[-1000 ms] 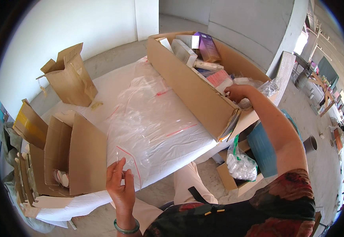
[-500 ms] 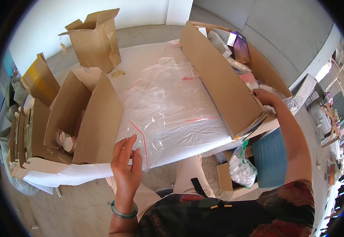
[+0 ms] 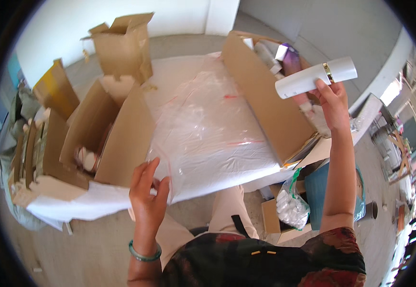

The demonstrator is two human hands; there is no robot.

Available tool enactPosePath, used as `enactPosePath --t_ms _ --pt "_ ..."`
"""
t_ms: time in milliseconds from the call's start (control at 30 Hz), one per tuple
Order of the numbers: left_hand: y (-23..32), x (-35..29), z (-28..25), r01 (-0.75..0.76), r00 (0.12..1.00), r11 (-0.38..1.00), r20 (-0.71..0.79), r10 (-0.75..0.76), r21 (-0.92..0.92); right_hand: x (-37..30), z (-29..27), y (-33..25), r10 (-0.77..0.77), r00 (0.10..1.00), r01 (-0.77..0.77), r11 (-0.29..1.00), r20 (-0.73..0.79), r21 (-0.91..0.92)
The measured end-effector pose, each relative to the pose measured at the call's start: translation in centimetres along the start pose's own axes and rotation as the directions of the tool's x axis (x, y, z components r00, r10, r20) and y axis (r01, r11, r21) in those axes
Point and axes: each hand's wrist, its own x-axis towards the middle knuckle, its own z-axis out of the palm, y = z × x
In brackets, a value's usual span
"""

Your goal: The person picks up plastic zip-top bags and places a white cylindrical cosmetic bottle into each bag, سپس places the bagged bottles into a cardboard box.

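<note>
My right hand [image 3: 331,100] is raised above the near end of the long open carton [image 3: 265,100] on the right. Its fingers are wrapped round a white cylindrical bottle [image 3: 298,86] with a gold band, tilted with its right end higher. At the table's front edge, my left hand [image 3: 148,189] has the edge of a clear zip bag [image 3: 173,162] with a red strip between thumb and fingers. Just how the fingers grip the film is hard to see. More clear zip bags [image 3: 193,117] lie spread flat across the white-covered table [image 3: 208,174].
An open carton [image 3: 124,136] at left has white round items inside. A tall empty-looking box [image 3: 124,52] stands at the back left. Small boxes fill part of the right carton, including a purple one [image 3: 291,60]. Below are a bag of white pieces [image 3: 291,208] and a blue bin [image 3: 332,191].
My right hand has come up out of the right carton with the white bottle in it. My left hand and the zip bag have shifted slightly left.
</note>
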Motion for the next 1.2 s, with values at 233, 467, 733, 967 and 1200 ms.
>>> enactPosePath --t_ms 233,467,733,967,1200 --pt "0.7 -0.4 -1.2 0.009 1.000 1.000 0.004 -0.009 0.019 -8.6 10.0 6.1 0.113 0.965 -0.134 0.988 0.237 0.075" --pt "1.3 0.4 -1.2 -0.074 0.997 0.958 -0.008 0.080 0.278 -12.7 14.1 10.6 0.239 0.886 -0.091 0.930 0.399 -0.355" --pt "1.7 0.6 0.2 -0.055 0.998 0.958 0.056 0.041 0.283 -13.0 14.8 12.5 0.251 0.872 -0.080 0.920 0.420 -0.385" --pt "1.9 0.5 -0.3 0.019 0.998 0.961 0.053 -0.035 0.275 -13.2 14.7 12.3 0.323 0.855 -0.165 0.911 0.405 -0.378" --pt "1.4 0.3 0.0 0.032 0.997 0.971 0.057 -0.047 0.237 -13.5 14.5 12.3 0.382 0.823 -0.231 0.901 0.421 -0.368"
